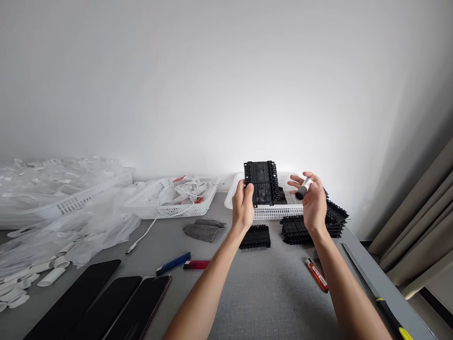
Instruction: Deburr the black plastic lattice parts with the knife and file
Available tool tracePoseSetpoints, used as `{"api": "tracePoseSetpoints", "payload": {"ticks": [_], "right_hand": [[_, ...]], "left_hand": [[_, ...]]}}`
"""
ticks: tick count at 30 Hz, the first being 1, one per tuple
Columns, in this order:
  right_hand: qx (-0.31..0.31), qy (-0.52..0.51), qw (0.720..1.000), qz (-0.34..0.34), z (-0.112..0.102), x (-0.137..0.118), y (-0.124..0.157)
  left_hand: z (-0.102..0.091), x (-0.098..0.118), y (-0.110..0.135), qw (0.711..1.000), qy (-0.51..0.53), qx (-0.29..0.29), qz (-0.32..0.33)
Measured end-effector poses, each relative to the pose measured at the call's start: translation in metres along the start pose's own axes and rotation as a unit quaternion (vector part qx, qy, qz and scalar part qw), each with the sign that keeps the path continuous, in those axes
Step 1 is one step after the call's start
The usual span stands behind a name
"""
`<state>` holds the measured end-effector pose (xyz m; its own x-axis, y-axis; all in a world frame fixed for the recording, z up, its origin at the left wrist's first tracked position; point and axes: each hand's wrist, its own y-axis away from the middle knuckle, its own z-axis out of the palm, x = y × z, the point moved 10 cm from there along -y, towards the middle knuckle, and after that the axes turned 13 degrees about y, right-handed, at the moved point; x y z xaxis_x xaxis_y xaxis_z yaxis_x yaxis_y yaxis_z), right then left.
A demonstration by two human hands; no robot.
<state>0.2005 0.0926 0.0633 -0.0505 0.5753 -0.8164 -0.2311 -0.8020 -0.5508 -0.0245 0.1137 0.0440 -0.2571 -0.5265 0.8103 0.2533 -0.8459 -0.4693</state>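
Observation:
My left hand grips a black plastic panel by its lower left edge and holds it upright above the table. The panel has two flat fields and toothed sides. Between the fingers of my right hand is a small brush with dark bristles and a pale handle, apart from the panel. Its bristle end points toward the lower left. Behind both hands stands a white slotted basket with more black parts in it. A similar black panel lies below my left hand, and stacked panels lie beside my right wrist.
An orange lighter-like stick and a long file lie right. Left are a grey cloth, blue and red sticks, black phones, a cable basket, and plastic bags.

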Motion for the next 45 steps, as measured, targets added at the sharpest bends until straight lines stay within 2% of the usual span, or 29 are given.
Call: {"api": "tracePoseSetpoints", "payload": {"ticks": [4, 6, 10, 14, 22, 30, 35, 45], "right_hand": [[-0.013, 0.005, 0.999, -0.046, -0.004, -0.021, 0.003], [-0.027, 0.026, 0.998, -0.053, -0.001, -0.027, 0.006], [-0.077, 0.085, 0.992, -0.054, 0.016, -0.029, 0.014], [-0.101, 0.14, 0.983, -0.07, 0.029, -0.025, 0.022], [-0.094, 0.227, 0.965, -0.086, 0.027, -0.023, 0.026], [-0.128, 0.252, 0.954, -0.099, 0.033, -0.027, 0.028], [-0.138, 0.274, 0.947, -0.098, 0.034, -0.026, 0.028], [-0.147, 0.246, 0.956, -0.065, 0.032, -0.02, 0.027]], "left_hand": [[0.004, -0.007, 0.003, 0.998, 0.03, -0.018, -0.046], [0.007, -0.007, 0.004, 0.998, 0.012, -0.034, -0.046], [0.012, -0.002, 0.006, 0.997, -0.028, -0.061, -0.025], [0.016, 0.009, 0.009, 0.997, -0.022, -0.072, 0.008], [0.03, 0.032, 0.017, 0.99, -0.033, -0.115, 0.071], [0.033, 0.036, 0.022, 0.988, -0.032, -0.123, 0.086], [0.033, 0.037, 0.024, 0.992, -0.012, -0.108, 0.072], [0.034, 0.038, 0.027, 0.987, -0.044, -0.118, 0.103]]}}
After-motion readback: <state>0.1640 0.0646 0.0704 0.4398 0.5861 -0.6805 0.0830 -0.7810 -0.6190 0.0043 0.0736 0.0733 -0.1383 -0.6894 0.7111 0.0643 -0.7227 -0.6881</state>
